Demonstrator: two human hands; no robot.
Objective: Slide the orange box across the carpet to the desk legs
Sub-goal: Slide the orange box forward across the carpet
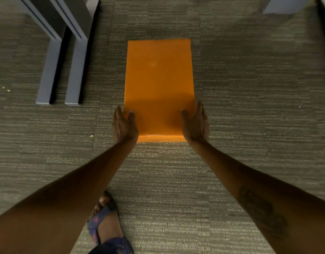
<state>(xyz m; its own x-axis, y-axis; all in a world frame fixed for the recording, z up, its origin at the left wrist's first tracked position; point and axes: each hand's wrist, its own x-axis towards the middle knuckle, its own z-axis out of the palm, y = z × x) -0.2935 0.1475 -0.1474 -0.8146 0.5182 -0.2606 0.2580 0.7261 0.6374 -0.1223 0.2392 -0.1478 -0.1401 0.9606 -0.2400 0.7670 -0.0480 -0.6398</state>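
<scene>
The orange box [159, 83] lies flat on the grey carpet in the middle of the view, its long side running away from me. My left hand [124, 125] clasps the box's near left corner, thumb on top and fingers down the side. My right hand [195, 123] holds the near right corner the same way. Two grey desk legs [61, 70] rest on the carpet to the left of the box, about a box width away.
Another grey furniture base [286, 5] shows at the top right corner. My sandalled foot [106, 222] stands on the carpet [249, 99] below the box, between my forearms. Small crumbs dot the carpet at left.
</scene>
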